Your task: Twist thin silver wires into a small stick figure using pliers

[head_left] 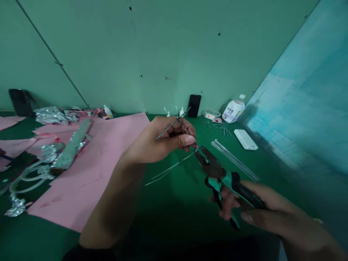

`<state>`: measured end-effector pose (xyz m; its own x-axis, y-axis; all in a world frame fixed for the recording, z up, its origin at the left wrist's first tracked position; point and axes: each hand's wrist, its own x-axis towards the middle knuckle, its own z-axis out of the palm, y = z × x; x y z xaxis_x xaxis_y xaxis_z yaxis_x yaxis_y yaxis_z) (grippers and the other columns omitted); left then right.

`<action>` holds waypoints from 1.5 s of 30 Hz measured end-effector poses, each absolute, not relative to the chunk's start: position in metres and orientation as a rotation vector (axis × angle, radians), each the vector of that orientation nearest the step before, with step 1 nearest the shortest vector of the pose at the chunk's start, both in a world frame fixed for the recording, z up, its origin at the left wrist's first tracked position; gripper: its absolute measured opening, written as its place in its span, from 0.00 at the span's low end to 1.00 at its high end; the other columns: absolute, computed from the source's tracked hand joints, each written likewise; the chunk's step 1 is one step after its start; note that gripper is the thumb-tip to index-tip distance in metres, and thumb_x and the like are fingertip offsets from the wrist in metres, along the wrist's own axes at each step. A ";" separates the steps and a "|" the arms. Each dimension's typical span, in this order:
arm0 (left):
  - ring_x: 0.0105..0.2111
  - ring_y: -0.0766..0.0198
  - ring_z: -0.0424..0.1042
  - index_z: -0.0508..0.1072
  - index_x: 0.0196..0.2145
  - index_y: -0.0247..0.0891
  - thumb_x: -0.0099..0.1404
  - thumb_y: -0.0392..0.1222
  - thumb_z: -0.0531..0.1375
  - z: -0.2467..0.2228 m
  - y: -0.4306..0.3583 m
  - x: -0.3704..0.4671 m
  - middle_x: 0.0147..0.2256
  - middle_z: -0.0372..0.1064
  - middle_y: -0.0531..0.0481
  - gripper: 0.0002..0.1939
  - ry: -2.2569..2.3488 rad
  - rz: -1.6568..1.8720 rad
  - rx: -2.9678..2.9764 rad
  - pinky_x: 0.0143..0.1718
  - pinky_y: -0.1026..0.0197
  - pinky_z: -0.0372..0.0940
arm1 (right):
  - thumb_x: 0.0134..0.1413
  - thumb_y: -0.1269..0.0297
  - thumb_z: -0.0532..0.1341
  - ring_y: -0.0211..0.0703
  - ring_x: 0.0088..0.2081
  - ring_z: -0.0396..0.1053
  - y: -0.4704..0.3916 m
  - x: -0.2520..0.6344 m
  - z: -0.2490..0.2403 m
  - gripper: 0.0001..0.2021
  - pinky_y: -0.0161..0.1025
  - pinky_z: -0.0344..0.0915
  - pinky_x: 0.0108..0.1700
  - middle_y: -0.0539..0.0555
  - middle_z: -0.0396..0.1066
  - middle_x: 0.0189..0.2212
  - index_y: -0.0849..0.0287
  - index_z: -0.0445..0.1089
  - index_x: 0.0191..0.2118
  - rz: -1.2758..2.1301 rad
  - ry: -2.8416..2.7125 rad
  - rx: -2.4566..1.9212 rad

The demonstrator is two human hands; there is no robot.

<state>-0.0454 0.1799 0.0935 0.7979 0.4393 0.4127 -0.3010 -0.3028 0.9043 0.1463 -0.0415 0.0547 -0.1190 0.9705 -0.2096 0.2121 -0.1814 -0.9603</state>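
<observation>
Between the thumb and fingers of my left hand [165,139] is a twisted wire figure [170,129], its thin branches sticking out above and beside the knuckles. Two loose wire ends [170,169] trail down to the left from its lower end. My right hand [244,206] is wrapped round the black and green handles of a pair of pliers [212,168]. The jaws meet the wire just below my left thumb; whether they are fully closed on it, I cannot tell. My right fingers are partly hidden behind the handles.
A bundle of straight wires [235,159] lies right of the pliers, near a white power bank-like block [245,139]. Behind are twisted wire pieces [224,130], a bottle [233,110] and a phone [194,106] against the wall. Pink sheets [108,145] and crinkled foil [54,114] cover the left.
</observation>
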 end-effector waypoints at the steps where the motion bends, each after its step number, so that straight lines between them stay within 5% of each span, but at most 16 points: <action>1: 0.26 0.60 0.73 0.77 0.29 0.35 0.60 0.41 0.67 0.094 0.180 -0.046 0.25 0.73 0.46 0.06 0.119 0.720 1.738 0.27 0.60 0.68 | 0.59 0.53 0.61 0.51 0.52 0.70 -0.041 0.146 0.054 0.12 0.47 0.66 0.52 0.57 0.76 0.40 0.54 0.76 0.42 1.383 -1.355 -1.426; 15: 0.26 0.62 0.75 0.76 0.29 0.35 0.63 0.39 0.64 0.095 0.184 -0.050 0.26 0.73 0.48 0.06 0.086 0.637 1.813 0.27 0.62 0.72 | 0.57 0.65 0.65 0.48 0.45 0.76 -0.040 0.144 0.037 0.13 0.45 0.70 0.46 0.57 0.78 0.36 0.57 0.72 0.48 1.651 -1.029 -1.004; 21: 0.27 0.66 0.74 0.74 0.31 0.35 0.64 0.39 0.64 0.093 0.188 -0.050 0.26 0.72 0.51 0.06 0.043 0.596 1.819 0.29 0.65 0.72 | 0.57 0.70 0.64 0.55 0.54 0.73 -0.039 0.142 0.031 0.14 0.49 0.71 0.49 0.58 0.78 0.36 0.60 0.72 0.50 1.755 -0.922 -0.806; 45: 0.24 0.69 0.72 0.74 0.27 0.36 0.62 0.33 0.62 0.100 0.183 -0.052 0.23 0.72 0.54 0.06 0.205 0.553 1.861 0.26 0.69 0.69 | 0.58 0.73 0.61 0.57 0.52 0.73 -0.038 0.139 0.021 0.15 0.49 0.73 0.44 0.57 0.77 0.33 0.61 0.70 0.52 1.732 -0.905 -0.676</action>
